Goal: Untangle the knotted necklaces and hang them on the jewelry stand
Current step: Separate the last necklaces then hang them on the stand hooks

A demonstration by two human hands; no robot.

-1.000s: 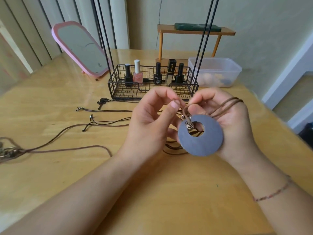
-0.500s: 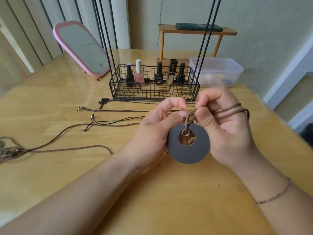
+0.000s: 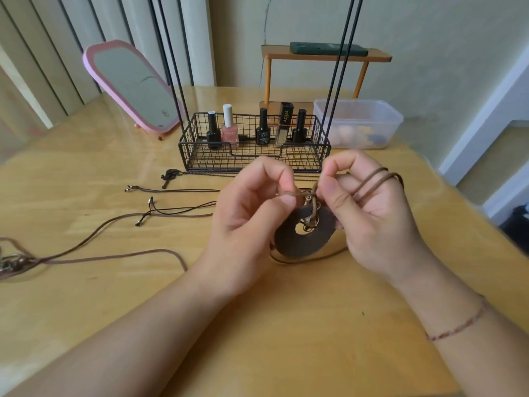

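A dark ring-shaped pendant (image 3: 303,242) hangs tilted from a brown cord (image 3: 372,180) between my two hands, just above the table. My left hand (image 3: 249,222) pinches the cord next to the knot and metal clasp at the pendant's top. From the other side my right hand (image 3: 372,222) pinches the same knot, with loops of the cord wound over its fingers. More brown and black necklace cords (image 3: 114,224) trail across the table to the left. The black wire jewelry stand (image 3: 252,164) stands behind my hands, its thin uprights rising out of view.
Nail polish bottles (image 3: 230,127) stand in the stand's basket. A pink mirror (image 3: 131,87) leans at the back left. A clear plastic box (image 3: 357,124) sits at the back right, before a small orange shelf (image 3: 326,55). The table's right edge (image 3: 469,207) is close.
The pendant has dropped lower and tilted flatter, showing its dark side. Both hands have moved down and drawn closer around the knot.
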